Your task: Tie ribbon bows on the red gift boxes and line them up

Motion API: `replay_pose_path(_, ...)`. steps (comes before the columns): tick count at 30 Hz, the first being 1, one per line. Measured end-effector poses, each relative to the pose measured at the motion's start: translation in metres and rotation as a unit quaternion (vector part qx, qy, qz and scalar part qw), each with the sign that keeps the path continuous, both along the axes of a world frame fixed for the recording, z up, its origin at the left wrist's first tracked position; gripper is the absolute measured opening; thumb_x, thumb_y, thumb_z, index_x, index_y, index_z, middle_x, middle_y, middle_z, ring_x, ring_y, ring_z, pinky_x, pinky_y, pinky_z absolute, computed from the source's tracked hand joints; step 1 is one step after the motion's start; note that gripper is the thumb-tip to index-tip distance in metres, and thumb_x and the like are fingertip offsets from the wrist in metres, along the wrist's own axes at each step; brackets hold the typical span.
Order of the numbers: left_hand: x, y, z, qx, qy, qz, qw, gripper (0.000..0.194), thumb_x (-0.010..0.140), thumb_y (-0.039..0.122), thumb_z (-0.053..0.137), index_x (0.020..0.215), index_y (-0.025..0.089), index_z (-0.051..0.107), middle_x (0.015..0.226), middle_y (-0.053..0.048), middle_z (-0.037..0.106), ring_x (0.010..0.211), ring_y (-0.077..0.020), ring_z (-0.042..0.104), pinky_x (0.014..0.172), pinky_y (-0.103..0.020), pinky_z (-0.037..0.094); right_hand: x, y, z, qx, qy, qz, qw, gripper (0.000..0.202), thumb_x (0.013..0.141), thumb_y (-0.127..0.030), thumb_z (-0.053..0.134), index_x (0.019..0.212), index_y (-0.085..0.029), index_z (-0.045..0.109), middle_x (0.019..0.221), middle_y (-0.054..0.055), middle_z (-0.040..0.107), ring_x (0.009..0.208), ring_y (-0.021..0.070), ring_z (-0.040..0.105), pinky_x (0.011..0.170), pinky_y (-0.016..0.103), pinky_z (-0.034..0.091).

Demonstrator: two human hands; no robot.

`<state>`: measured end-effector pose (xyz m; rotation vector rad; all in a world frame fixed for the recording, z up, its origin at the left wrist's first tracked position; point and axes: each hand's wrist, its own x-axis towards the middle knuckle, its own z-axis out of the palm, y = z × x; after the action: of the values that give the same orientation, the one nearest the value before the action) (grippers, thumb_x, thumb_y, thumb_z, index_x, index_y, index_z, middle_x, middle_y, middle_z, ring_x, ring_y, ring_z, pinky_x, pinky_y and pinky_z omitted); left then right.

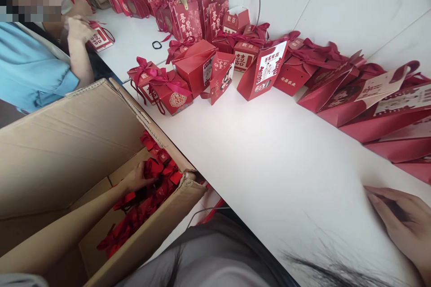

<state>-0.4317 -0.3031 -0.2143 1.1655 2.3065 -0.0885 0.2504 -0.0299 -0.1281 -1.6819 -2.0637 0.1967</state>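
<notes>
My left hand (pixel 139 178) reaches down into a deep cardboard box (pixel 63 152) on the left. Its fingers are closed on a small red gift box (pixel 154 168) among several others piled inside; the fingertips are partly hidden. Over at the right edge, my right hand (pixel 402 222) rests on the white table (pixel 269 157). Thumb and forefinger come together there with nothing visible between them. Closest to that hand stands a row of red gift bags (pixel 353 119) along the wall.
Red candy boxes with ribbons (pixel 173 92) and a folded red carton (pixel 264 71) stand mid-table. Taller red bags (pixel 186 20) line the back. A co-worker in a blue top (pixel 37 63) handles a red box (pixel 100 38). A black loop (pixel 156 45) lies nearby.
</notes>
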Motion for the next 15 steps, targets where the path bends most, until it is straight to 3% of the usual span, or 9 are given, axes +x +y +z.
replay_pose_path(10, 0.002, 0.002, 0.006, -0.029, 0.015, -0.03, 0.999, 0.075, 0.072, 0.06, 0.062, 0.124, 0.009, 0.044, 0.108, -0.015, 0.064, 0.096, -0.0311, 0.064, 0.079, -0.035, 0.044, 0.001, 0.0, 0.002, -0.021, 0.008, 0.001, 1.0, 0.039, 0.081, -0.059, 0.051, 0.101, -0.03, 0.069, 0.106, 0.003, 0.069, 0.101, 0.0306, 0.067, 0.09, 0.043, 0.052)
replay_pose_path(15, 0.005, -0.011, 0.01, -0.04, 0.074, 0.056, 0.995, 0.073, 0.074, 0.065, 0.057, 0.119, 0.009, 0.045, 0.114, -0.021, 0.06, 0.099, -0.0367, 0.063, 0.076, -0.039, 0.043, -0.002, 0.001, 0.004, -0.029, 0.006, 0.004, 1.0, 0.041, 0.081, -0.06, 0.05, 0.101, -0.03, 0.069, 0.107, 0.004, 0.069, 0.104, 0.0304, 0.066, 0.093, 0.044, 0.051)
